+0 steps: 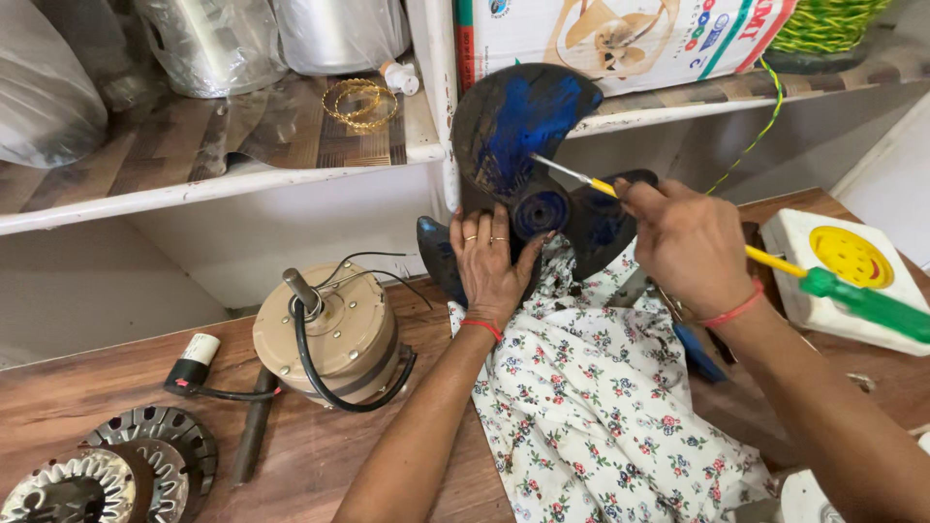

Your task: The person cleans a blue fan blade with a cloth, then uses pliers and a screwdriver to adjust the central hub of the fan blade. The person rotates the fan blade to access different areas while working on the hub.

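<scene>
A dusty blue fan blade [518,126] stands upright on a floral cloth [601,407] on the wooden table. My left hand [489,261] grips the blade at its lower left, thumb by the round hub [541,211]. My right hand [688,242] holds a screwdriver [581,178] with a yellow and green handle. Its metal shaft lies across the blade above the hub.
A tan fan motor [334,334] with black cable stands left of the cloth. Metal motor plates [126,470] lie at the near left. A white and yellow box [843,271] sits at the right. Shelves behind hold bangles [360,102], wrapped pots and a carton.
</scene>
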